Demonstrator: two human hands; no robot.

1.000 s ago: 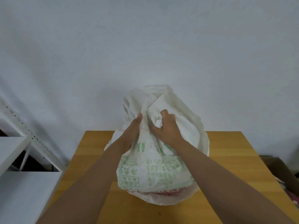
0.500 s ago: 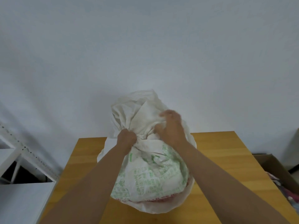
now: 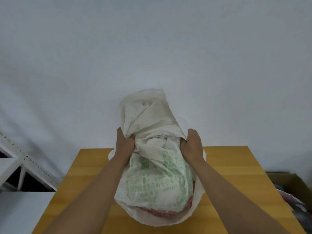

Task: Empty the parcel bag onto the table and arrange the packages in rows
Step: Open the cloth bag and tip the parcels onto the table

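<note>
Standing on the wooden table (image 3: 236, 168) near its far edge, the white parcel bag (image 3: 157, 179) with green print bulges at the bottom — its loose neck rises against the pale wall (image 3: 152, 48). The left hand (image 3: 124, 146) grips bunched cloth on the neck's left side, and the right hand (image 3: 192, 146) clutches the right side. A white shelf (image 3: 20, 166) stands far left — a cardboard box (image 3: 290, 184) sits at the right.

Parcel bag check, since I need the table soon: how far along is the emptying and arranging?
Done: nothing yet; no packages lie on the wooden table. In hand: the left hand and right hand grip the gathered neck of the full parcel bag, which stands upright. Left: tipping it out and arranging the rows.
</note>
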